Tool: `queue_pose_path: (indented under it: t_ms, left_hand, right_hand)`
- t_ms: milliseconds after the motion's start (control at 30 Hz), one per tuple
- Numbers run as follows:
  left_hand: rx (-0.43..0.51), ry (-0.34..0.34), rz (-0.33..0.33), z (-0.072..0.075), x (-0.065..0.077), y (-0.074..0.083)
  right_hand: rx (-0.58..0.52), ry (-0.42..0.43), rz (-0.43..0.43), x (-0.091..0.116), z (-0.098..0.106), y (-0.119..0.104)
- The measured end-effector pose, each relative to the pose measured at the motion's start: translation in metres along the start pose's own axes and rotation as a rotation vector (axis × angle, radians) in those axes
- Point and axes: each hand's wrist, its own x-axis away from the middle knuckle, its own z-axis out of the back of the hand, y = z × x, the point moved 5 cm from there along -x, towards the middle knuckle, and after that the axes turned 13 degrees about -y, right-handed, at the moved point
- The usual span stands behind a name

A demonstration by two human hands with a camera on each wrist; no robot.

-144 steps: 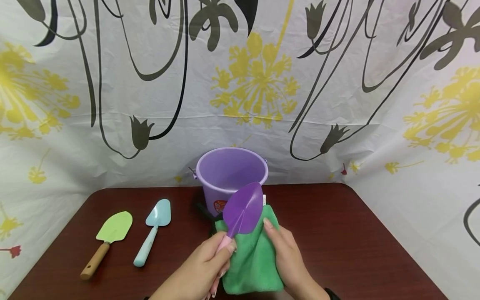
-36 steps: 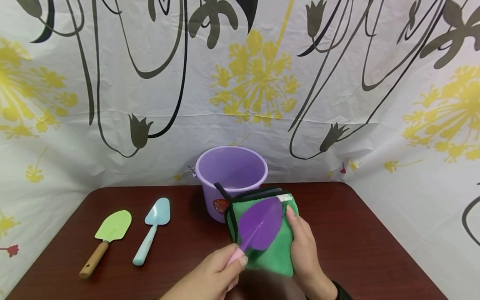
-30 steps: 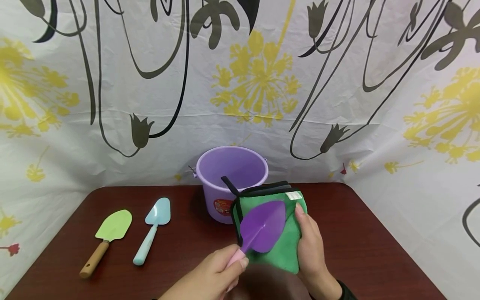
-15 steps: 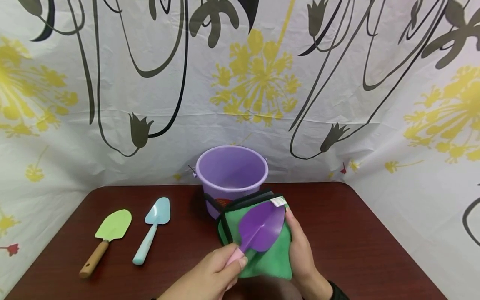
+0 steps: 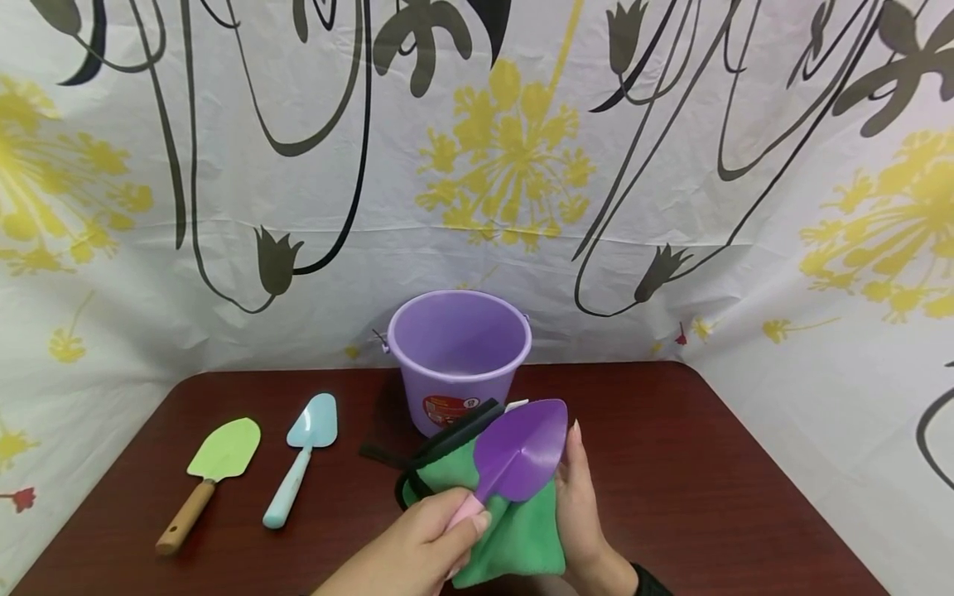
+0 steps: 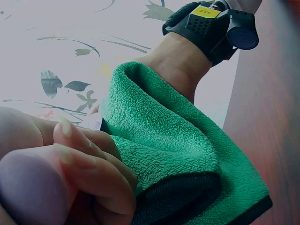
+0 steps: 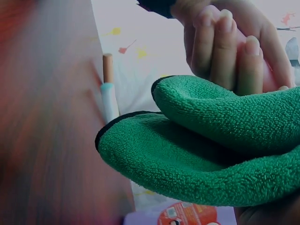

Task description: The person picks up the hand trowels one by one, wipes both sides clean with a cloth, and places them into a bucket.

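In the head view my left hand (image 5: 428, 538) grips the pink handle of a small trowel, its purple blade (image 5: 520, 451) tilted up to the right. The left wrist view shows fingers curled round that handle (image 6: 33, 187). A green fleecy cloth (image 5: 517, 538) with black edging lies folded behind and below the blade. My right hand (image 5: 584, 513) holds the cloth at its right side, fingertips beside the blade's edge; the cloth and blade hide part of that hand. Up close in the right wrist view, the cloth (image 7: 197, 168) hangs in two thick folds.
A purple bucket (image 5: 462, 393) stands at the back of the dark red-brown table (image 5: 708, 497), just beyond the cloth. To the left lie a lime-green trowel (image 5: 227, 451) with a wooden handle and a light-blue trowel (image 5: 315, 422). A patterned curtain (image 5: 477, 182) hangs behind.
The right hand and cloth have shifted left and down, and the cloth's black edge has swung leftward, showing more of the bucket's label. The left hand and trowel barely move over the last second.
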Motion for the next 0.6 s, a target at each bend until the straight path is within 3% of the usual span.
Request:
queue_pose_path:
  t_ms: [133,233,433,600]
  left_hand:
    - [0.003,-0.012,0.003,0.0,0.0,0.0]
    - [0.007,-0.014,0.01,-0.001,0.0,0.0]
    - [0.01,-0.015,-0.011,-0.002,-0.001,0.001]
    - [-0.026,0.002,-0.024,-0.003,-0.001,0.001]
  right_hand:
    - [0.075,0.114,0.027,0.0,0.003,0.001]
    - [0.073,0.14,0.035,0.001,0.004,0.0]
    - [-0.091,-0.01,0.088,-0.001,-0.004,-0.007]
    - [-0.18,-0.064,0.121,-0.002,-0.007,-0.014]
